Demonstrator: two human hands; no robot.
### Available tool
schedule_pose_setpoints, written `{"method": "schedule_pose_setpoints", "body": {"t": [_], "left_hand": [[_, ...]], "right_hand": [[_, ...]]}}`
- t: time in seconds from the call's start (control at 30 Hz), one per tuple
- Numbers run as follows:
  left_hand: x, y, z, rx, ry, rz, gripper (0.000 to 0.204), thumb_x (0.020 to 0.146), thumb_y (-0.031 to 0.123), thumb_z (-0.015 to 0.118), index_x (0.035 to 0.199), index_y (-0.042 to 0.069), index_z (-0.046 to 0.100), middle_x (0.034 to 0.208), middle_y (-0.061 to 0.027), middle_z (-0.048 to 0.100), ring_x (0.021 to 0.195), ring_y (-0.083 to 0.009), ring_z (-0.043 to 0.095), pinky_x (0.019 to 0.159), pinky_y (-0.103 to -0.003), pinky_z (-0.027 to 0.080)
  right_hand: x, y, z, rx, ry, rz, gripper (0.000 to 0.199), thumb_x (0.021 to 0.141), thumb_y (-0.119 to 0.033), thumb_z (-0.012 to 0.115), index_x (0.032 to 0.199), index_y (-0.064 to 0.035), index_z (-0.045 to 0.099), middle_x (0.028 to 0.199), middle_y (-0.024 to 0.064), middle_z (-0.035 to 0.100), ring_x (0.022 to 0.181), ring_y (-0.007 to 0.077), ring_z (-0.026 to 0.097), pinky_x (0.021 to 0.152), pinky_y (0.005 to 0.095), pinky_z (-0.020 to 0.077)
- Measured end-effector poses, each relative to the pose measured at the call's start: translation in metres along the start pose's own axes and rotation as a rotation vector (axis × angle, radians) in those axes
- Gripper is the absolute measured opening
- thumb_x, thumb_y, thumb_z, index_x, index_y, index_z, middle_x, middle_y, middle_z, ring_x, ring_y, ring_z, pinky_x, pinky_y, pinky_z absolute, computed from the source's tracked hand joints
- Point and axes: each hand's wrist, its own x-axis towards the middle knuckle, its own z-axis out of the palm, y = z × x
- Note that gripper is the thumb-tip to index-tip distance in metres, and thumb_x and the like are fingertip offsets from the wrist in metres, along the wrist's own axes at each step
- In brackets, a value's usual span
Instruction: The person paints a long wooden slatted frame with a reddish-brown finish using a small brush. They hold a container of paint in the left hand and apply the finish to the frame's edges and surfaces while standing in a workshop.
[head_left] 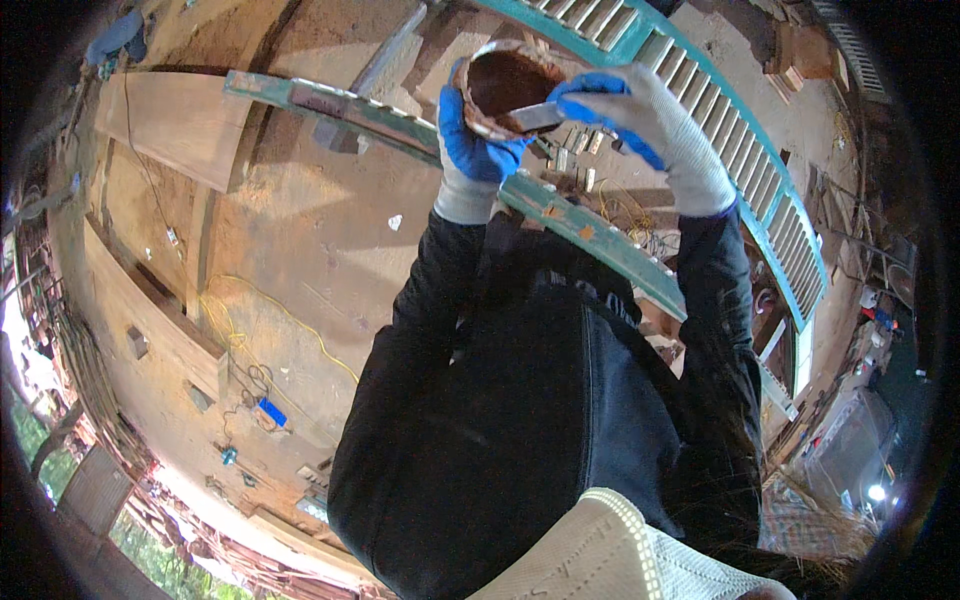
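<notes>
In a white glove with blue-coated fingers and palm, my left hand (468, 165) is wrapped round the lower left side of a round bowl (480, 122). Reddish-brown stuff (508, 82) coats the inside of the bowl, whose rim is smeared pale. My right hand (640, 115), gloved alike, grips a flat putty knife (537, 118). Its metal blade reaches over the bowl's right rim. The right fingers hide most of the handle. Both hands are held out at chest height, close together, above a worn green wooden beam (400, 136).
A curved-looking teal louvred shutter (745, 150) lies to the right. Wooden boards (175, 120) are on the left, with a long plank (150, 300) nearer. Yellow cords (290, 312) and a blue box (272, 412) lie on the dusty floor. Small wooden blocks (575, 150) sit beyond the beam.
</notes>
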Motion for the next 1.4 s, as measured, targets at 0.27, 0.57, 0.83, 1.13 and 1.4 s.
{"method": "schedule_pose_setpoints", "body": {"t": [0.27, 0.57, 0.83, 1.13, 1.4], "left_hand": [[0.0, 0.003, -0.003, -0.03, -0.058, -0.003, 0.073, 0.097, 0.065, 0.054, 0.151, 0.017, 0.046, 0.151, -0.0117, 0.051, 0.139, -0.0359, 0.05, 0.114, -0.059, 0.044], [0.003, -0.003, 0.003, -0.297, -0.03, 0.036, 0.068, 0.098, 0.058, 0.056, 0.147, 0.01, 0.051, 0.149, -0.0151, 0.055, 0.138, -0.0378, 0.052, 0.118, -0.056, 0.04], [0.001, 0.003, 0.007, -0.44, -0.09, 0.004, 0.068, 0.096, 0.056, 0.062, 0.147, 0.012, 0.053, 0.149, -0.0148, 0.055, 0.137, -0.0378, 0.052, 0.116, -0.06, 0.041], [0.003, 0.001, 0.001, -0.386, -0.088, 0.035, 0.065, 0.095, 0.057, 0.062, 0.144, 0.015, 0.056, 0.147, -0.0127, 0.057, 0.136, -0.0365, 0.054, 0.113, -0.059, 0.044], [0.005, 0.003, 0.002, -0.388, -0.135, 0.037, 0.064, 0.095, 0.058, 0.063, 0.143, 0.016, 0.057, 0.147, -0.0125, 0.058, 0.135, -0.0365, 0.054, 0.112, -0.06, 0.046]], "right_hand": [[-0.015, 0.041, -0.006, 0.524, -0.114, 0.123, 0.034, 0.097, -0.032, 0.071, 0.121, -0.0065, 0.073, 0.098, 0.0024, 0.072, 0.078, 0.0071, 0.067, 0.069, 0.0193, 0.0548], [-0.101, 0.036, 0.042, 0.393, -0.091, 0.181, 0.031, 0.101, -0.009, 0.06, 0.131, -0.0042, 0.066, 0.106, 0.0069, 0.072, 0.082, 0.0101, 0.064, 0.07, 0.0262, 0.0543], [-0.128, 0.079, 0.085, -0.432, 0.095, -0.263, 0.058, 0.081, -0.002, 0.069, 0.135, -0.023, 0.066, 0.098, 0.0095, 0.064, 0.084, 0.0325, 0.067, 0.075, 0.044, 0.0562], [-0.127, 0.077, 0.085, -0.675, 0.093, -0.38, 0.054, 0.081, -0.011, 0.071, 0.131, -0.0325, 0.07, 0.098, 0.0047, 0.062, 0.081, 0.025, 0.065, 0.07, 0.0398, 0.0533], [-0.127, 0.077, 0.089, -0.723, 0.15, -0.424, 0.027, 0.085, -0.024, 0.079, 0.112, -0.0259, 0.077, 0.098, 0.0058, 0.063, 0.08, 0.0257, 0.064, 0.068, 0.0393, 0.0516]]}}
